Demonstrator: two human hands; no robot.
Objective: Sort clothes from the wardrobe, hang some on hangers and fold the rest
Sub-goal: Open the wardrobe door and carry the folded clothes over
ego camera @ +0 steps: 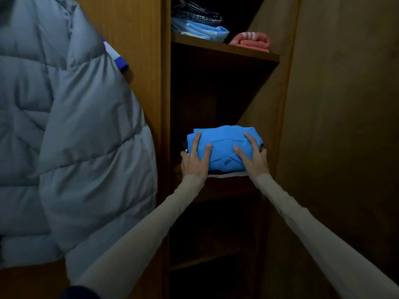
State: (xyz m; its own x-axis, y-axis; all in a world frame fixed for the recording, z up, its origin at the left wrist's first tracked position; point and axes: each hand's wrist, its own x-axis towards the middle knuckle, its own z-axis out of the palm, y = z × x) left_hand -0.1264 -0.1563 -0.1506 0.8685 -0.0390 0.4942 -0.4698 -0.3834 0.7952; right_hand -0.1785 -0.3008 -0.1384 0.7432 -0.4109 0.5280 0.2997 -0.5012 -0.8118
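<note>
A person stood in front of a brown wooden wardrobe (166, 104) with its door (345, 126) swung open on the right. Both arms reached forward in long pale sleeves (151, 223).

A bright blue folded cloth top (224, 147) lay on the middle shelf (226, 182), on top of a small stack of other folded clothes. Only the thin dark and white edges of that stack (228, 173) showed under it.

The left hand (195, 157) was on the left end of the blue top. Its fingers were spread and laid flat over the cloth, with the thumb on the front part. The right hand (252, 155) was on the right end, and its fingers bent a little around that side. Both hands touched the blue top at once, one on each end.

On the shelf above (224, 49) sat a pile of light blue folded cloth (207, 31) with a dark checked thing (194, 11) on top. Next to it lay a folded pink towel with white stripes (251, 42).

To the left, a big puffy grey-blue jacket (64, 137) hung down in front of the wardrobe. A bit of purple and white cloth (116, 57) peeked out behind its shoulder.
</note>
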